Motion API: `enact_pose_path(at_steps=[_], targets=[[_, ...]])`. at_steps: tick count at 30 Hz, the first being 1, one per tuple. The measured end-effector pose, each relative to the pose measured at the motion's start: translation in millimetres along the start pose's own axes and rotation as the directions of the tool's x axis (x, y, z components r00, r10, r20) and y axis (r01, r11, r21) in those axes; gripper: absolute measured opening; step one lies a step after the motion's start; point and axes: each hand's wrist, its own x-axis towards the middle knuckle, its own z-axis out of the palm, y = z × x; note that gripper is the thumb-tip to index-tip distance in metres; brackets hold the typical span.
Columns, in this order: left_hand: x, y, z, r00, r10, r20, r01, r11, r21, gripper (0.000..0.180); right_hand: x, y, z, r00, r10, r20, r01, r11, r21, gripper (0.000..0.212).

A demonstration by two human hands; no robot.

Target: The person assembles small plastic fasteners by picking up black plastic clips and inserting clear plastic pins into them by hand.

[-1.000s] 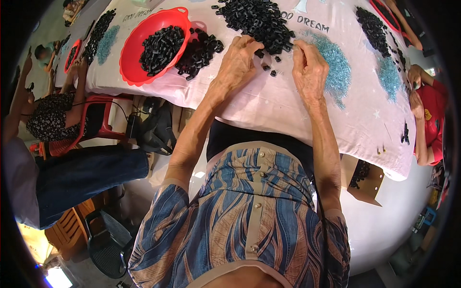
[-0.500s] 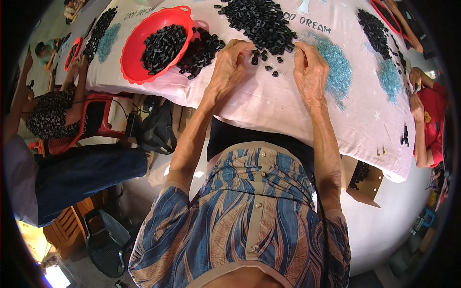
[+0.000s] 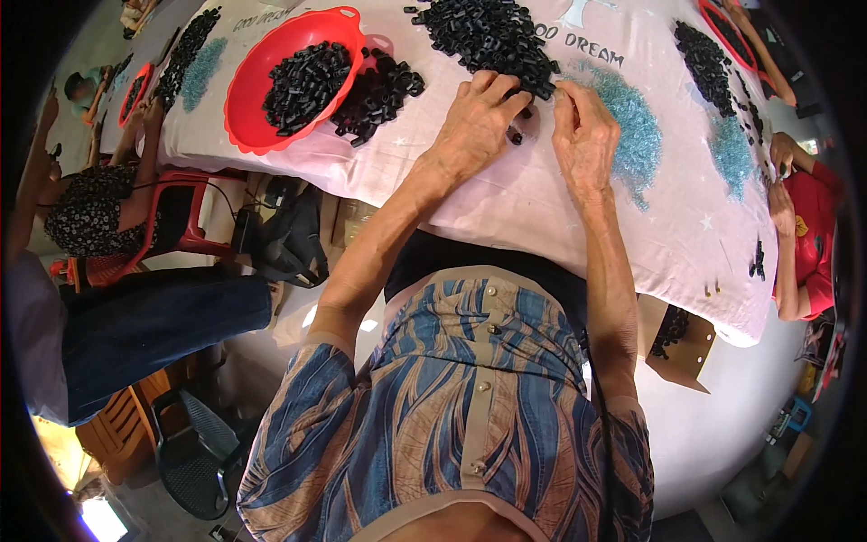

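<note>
Black pieces [image 3: 488, 41], short and tube-like, lie in a pile on the cloth [image 3: 673, 244], ahead of the person and just beyond both hands; more fill much of the bowl [image 3: 246, 90] to the left, and others lie in a heap [image 3: 384, 95] beside it. The step in hand looks like drawing single pieces out at the pile's near edge. There the left hand [image 3: 479, 122] reaches in with its fingers bent and its palm turned down, over a few strays; one loose piece [image 3: 515, 138] shows just below it. Its fingertips are partly hidden by the hand itself, so I cannot tell whether they hold a piece. The right hand [image 3: 585, 135] is narrow, thumb and forefinger drawn close together right at the pile's near right corner; whether anything thin is pinched between them I cannot tell. Blue beads [image 3: 637, 135] are spread just to the right of that hand, apart from the black ones. As I judge it, the next move calls for a light fingertip pinch on one piece, lifted clear of its neighbours and turned so that its open end can be found, with the right hand kept steady close by.
</note>
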Motion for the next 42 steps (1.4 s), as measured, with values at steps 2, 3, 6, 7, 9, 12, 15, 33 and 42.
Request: enact_pose_path(at_steps=[2,3,6,7,9,12,15,33,42], targets=[[-3,1,-1,1.0,-0.009,0.03,0.008,1.0,0.022,0.044,0,0,0,1.0,0.002,0.0,-0.002,1.0,-0.005,0.014],[-5,2,-7,0.997,-0.022,0.078,0.022,1.0,0.0,0.045,-1,1,1,1.0,0.007,-0.007,-0.007,1.0,0.003,0.014],[-16,0,-17,0.99,-0.058,0.131,0.064,0.997,-0.04,0.046,-1,2,-1,0.999,0.031,-0.009,-0.031,0.999,0.014,0.014],[-19,0,-20,0.987,-0.086,0.133,0.095,0.994,-0.058,0.047,-1,1,-1,0.999,0.046,0.0,-0.046,0.999,0.017,0.014],[-24,1,-26,0.982,-0.15,0.113,0.164,0.978,-0.126,0.049,0,-1,-2,0.998,0.064,0.01,-0.064,0.998,0.023,0.014],[-19,0,-26,0.981,-0.179,0.069,0.189,0.965,-0.182,0.052,0,-2,-3,0.997,0.074,0.021,-0.074,0.997,0.029,0.014],[-3,2,-14,0.997,-0.062,0.034,0.065,0.992,-0.105,0.051,1,2,-1,0.999,0.024,-0.027,-0.023,0.999,0.023,0.015],[37,4,11,0.992,0.107,0.068,-0.112,0.992,0.065,0.038,7,-1,-13,0.933,0.335,-0.129,-0.287,0.913,0.291,0.013],[50,-11,33,0.975,0.187,0.119,-0.195,0.979,0.058,0.028,7,6,-12,0.937,0.319,-0.14,-0.275,0.924,0.266,0.013]])
